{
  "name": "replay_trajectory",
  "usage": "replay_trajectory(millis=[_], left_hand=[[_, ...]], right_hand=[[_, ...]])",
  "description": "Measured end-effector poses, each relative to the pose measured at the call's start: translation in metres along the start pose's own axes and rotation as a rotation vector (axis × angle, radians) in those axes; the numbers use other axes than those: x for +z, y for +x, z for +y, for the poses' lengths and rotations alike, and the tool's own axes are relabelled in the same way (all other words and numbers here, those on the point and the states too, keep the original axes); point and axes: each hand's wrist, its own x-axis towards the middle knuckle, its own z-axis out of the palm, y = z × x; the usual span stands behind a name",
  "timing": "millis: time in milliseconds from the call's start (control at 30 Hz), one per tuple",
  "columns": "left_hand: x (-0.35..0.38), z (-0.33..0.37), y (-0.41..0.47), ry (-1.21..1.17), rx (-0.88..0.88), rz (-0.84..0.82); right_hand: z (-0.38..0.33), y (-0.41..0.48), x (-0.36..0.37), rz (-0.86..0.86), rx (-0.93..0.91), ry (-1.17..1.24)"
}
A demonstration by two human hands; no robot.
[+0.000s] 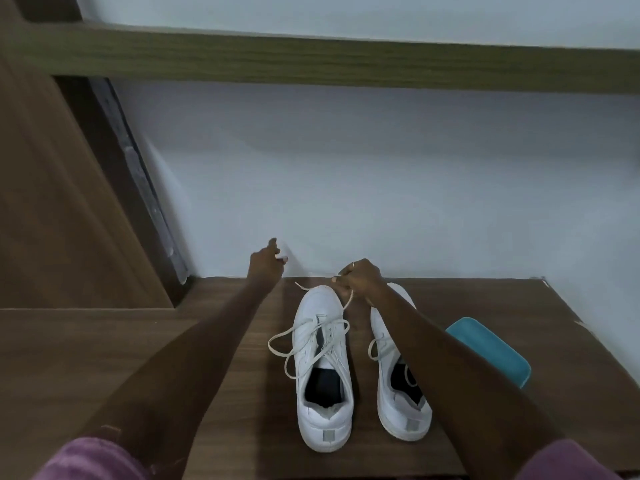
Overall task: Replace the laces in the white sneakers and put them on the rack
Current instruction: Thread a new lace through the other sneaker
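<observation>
— Risks noted at this point?

— Two, in my judgement. The right hand (360,279) pinched a lace (348,300) running down to the left sneaker (320,362). Nothing pinned that sneaker down, so a sharp pull could tip it or drag it across the desk (221,344). Loose loops also lay over its side, and they could snag or knot if the strand were drawn through quickly.

— Position of the pair?

— Both stood upright, side by side on the desk, toes toward the wall. The right sneaker (398,414) lay partly under the right forearm. A teal box (491,348) lay just beside it.

— And the hands?

— Both arms were stretched forward past the toes. The right hand's fingers were curled around the lace, raised above the left sneaker's toe. The left hand (265,264) hovered near the wall, apart from both sneakers, fingers bent. Something pale showed at its fingertips, but I could not tell whether it gripped anything.
</observation>
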Motion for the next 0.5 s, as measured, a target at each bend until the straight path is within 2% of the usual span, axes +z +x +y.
replay_trajectory(millis=[67, 133, 233, 333, 367, 400, 500], left_hand=[[0.011, -0.008, -0.01, 0.173, 0.013, -0.125], [0.019, -0.013, -0.017, 0.032, -0.034, -0.252], [0.027, -0.011, -0.033, -0.199, -0.093, -0.518], [0.027, -0.004, -0.039, -0.154, -0.064, -0.635], [0.028, -0.005, -0.04, -0.117, -0.036, -0.647], [0.028, -0.005, -0.041, -0.072, 0.003, -0.664], [0.033, -0.012, -0.044, -0.004, 0.073, -0.666]], right_hand=[[0.006, 0.002, 0.006, -0.029, 0.036, -0.024], [0.011, 0.002, 0.01, -0.076, 0.11, 0.04], [0.012, -0.001, 0.011, -0.147, 0.189, 0.296], [0.004, -0.005, 0.009, -0.225, 0.131, 0.722], [0.002, -0.007, 0.008, -0.251, 0.115, 0.769], [-0.003, -0.007, 0.006, -0.234, 0.101, 0.688], [0.005, -0.005, 0.012, -0.049, 0.059, 0.064]])
